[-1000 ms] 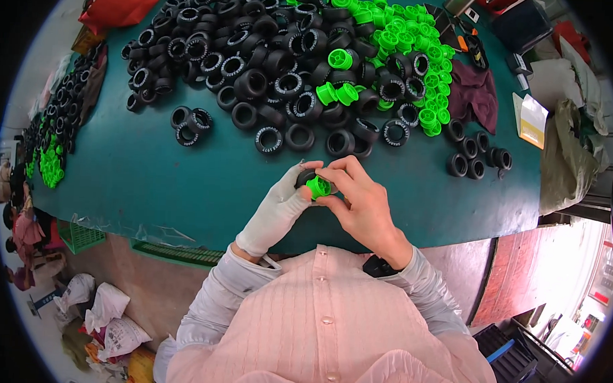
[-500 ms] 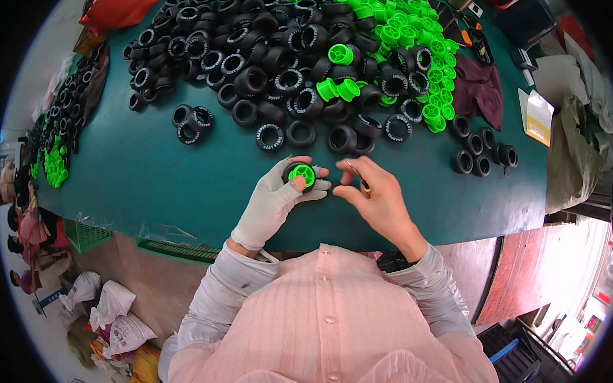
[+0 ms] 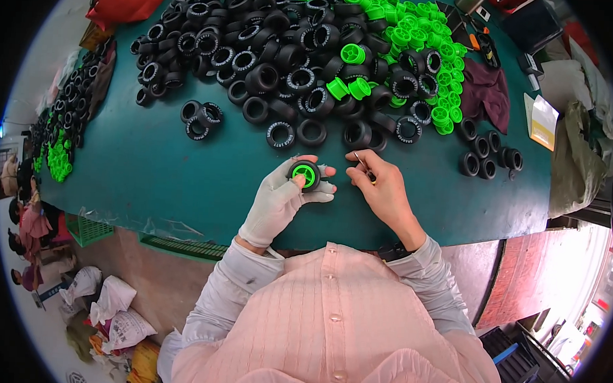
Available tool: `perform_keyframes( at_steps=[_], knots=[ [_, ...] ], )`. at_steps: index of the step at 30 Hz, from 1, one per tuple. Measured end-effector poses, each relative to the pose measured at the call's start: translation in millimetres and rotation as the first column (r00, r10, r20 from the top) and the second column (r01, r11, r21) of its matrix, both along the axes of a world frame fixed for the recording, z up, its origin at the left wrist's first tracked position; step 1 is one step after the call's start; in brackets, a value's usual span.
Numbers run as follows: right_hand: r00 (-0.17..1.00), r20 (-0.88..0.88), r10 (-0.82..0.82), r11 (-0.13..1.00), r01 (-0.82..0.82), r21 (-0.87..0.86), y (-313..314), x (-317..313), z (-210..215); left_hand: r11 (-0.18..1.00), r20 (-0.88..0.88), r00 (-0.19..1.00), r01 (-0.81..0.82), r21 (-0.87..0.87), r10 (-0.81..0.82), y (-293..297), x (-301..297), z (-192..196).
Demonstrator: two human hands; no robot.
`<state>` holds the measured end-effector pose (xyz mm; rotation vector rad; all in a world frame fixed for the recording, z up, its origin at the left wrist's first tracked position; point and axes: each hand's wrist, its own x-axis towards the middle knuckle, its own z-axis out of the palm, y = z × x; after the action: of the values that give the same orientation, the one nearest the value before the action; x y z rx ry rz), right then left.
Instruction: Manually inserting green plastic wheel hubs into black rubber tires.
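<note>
My left hand (image 3: 287,191), in a pale glove with bare fingertips, grips a small toy wheel over the table. The toy wheel is a green spoked hub (image 3: 310,173) with a black tyre (image 3: 315,183) around it, and my thumb presses on the hub's face. To its right, apart from the wheel, my bare right hand (image 3: 381,187) is closed around a slim metal tool (image 3: 363,164) with a bit of yellow showing. Its kind is mostly hidden by my fingers. Loose tyres (image 3: 312,132) lie just beyond both hands.
A big heap of black tyres (image 3: 263,78) covers the far side of the green table (image 3: 151,179), with green hubs (image 3: 445,95) at its right. Small tyre groups lie left and right. A maroon cloth (image 3: 485,96) and a card (image 3: 542,122) lie far right. Green crates (image 3: 89,230) stand below the left edge.
The black tyre now shows evenly around the green hub, whose face has turned slightly. My right hand has curled its fingers more and moved a little away from the wheel. The whole view has shifted slightly.
</note>
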<state>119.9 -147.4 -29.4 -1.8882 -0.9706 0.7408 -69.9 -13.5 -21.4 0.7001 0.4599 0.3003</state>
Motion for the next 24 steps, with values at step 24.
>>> perform_keyframes(
  at_steps=[24],
  knots=[
    [0.998,-0.055,0.017,0.959,-0.001,0.282,18.0,-14.3,30.7,0.967,-0.283,0.959,0.073,0.243,-0.001,-9.7,29.3,49.4]
  ],
)
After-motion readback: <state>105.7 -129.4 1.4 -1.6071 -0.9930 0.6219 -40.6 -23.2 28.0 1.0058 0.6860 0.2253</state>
